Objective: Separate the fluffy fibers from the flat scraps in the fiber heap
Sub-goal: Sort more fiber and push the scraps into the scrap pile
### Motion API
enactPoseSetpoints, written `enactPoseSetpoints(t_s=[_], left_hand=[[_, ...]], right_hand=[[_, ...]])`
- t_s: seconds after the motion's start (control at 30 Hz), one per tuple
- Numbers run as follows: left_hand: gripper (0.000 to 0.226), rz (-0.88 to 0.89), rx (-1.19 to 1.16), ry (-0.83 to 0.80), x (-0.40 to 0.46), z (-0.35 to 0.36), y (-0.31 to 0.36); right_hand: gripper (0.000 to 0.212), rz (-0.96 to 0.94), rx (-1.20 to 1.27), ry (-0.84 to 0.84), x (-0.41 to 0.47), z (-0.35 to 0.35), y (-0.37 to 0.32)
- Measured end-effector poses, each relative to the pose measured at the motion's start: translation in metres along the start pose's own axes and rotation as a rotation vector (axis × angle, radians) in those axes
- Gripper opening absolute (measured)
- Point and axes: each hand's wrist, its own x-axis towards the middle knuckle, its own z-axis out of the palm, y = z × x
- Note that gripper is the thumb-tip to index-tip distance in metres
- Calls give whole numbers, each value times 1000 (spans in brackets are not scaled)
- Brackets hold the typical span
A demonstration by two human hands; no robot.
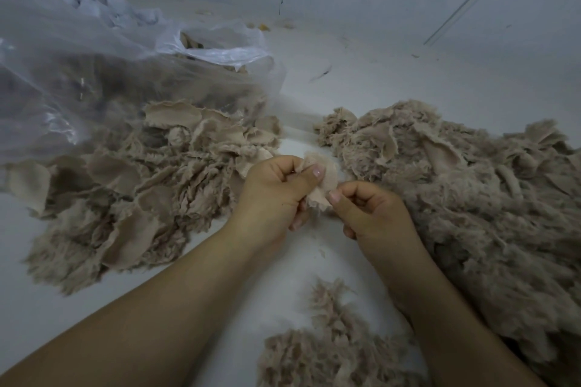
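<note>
Hands both on one flat scrap (317,181) btwn the piles | left hand (276,188) thumb+fingers pinching its top | right hand (367,214) pinching lower edge | fiber heap (456,198) on right, scrap pile (141,185) left, fluff pile (330,349) near me | plastic bag (94,56) back left

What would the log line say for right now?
left hand: pinches flat scrap | right hand: pinches same scrap | piles: left, right, near | plastic bag: far left
</note>
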Motion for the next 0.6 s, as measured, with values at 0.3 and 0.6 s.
enactPoseSetpoints(t_s=[0.3,0.6], left_hand=[[22,132,182,131,5,-1,1],[25,162,247,235,9,-7,6]], right_hand=[[21,26,-20,55,0,0,2],[22,20,8,100,1,-4,7]])
